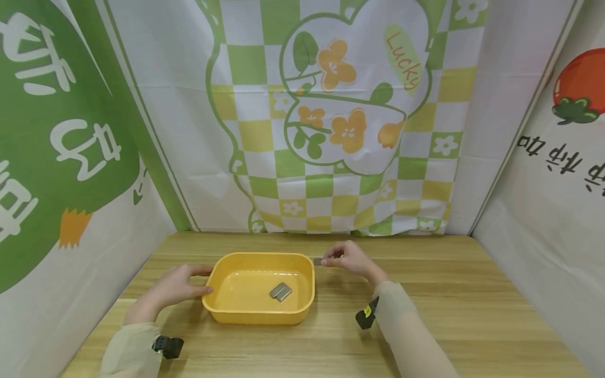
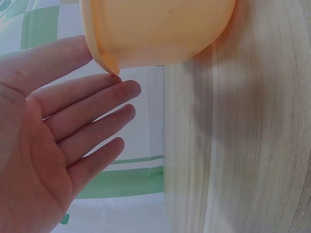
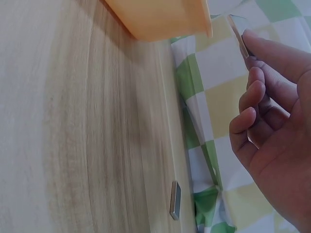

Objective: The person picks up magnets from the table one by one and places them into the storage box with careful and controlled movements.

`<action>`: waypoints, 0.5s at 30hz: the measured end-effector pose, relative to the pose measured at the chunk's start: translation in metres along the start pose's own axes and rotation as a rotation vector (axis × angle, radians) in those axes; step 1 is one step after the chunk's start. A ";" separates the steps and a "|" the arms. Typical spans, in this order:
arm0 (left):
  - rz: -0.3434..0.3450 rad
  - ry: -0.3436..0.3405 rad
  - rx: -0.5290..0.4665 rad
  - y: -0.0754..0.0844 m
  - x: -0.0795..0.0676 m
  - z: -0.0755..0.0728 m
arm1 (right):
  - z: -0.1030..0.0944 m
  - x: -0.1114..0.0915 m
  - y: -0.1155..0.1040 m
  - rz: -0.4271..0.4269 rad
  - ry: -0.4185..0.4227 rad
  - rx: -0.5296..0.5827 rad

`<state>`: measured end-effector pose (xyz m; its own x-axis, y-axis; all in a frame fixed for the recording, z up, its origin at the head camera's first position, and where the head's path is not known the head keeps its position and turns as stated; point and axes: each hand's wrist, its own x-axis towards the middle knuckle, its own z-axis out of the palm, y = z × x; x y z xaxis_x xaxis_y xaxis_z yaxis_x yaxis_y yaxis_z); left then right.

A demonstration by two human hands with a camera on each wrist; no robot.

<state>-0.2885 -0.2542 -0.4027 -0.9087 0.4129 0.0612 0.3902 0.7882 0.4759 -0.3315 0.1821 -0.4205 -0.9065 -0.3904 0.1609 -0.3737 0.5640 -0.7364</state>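
Note:
On the table stands a yellow plastic tub (image 1: 260, 317) with rounded corners. Inside it two small flat grey metal blocks (image 1: 281, 292) lie side by side. The left hand (image 1: 176, 286) is at the tub's left end, its fingers extended and the thumb tip at the rim; the left wrist view shows thumb and index finger right at the edge. Just past the tub's right rim, the right hand (image 1: 348, 258) pinches another flat metal block (image 3: 239, 35) between thumb and index finger. Its other fingers curl in toward the palm.
One more metal block (image 3: 175, 200) lies on the wooden table (image 1: 454, 310) near its back edge, seen in the right wrist view. Behind the table hangs a green-and-yellow checked cloth (image 1: 321, 205), with printed cloth walls on both sides.

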 end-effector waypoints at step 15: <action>0.002 0.006 -0.005 -0.002 0.000 0.001 | 0.008 0.011 -0.011 0.017 -0.023 0.001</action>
<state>-0.2893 -0.2548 -0.4042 -0.9087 0.4121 0.0671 0.3914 0.7850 0.4802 -0.3361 0.1659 -0.4161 -0.9080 -0.3973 0.1332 -0.3580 0.5702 -0.7394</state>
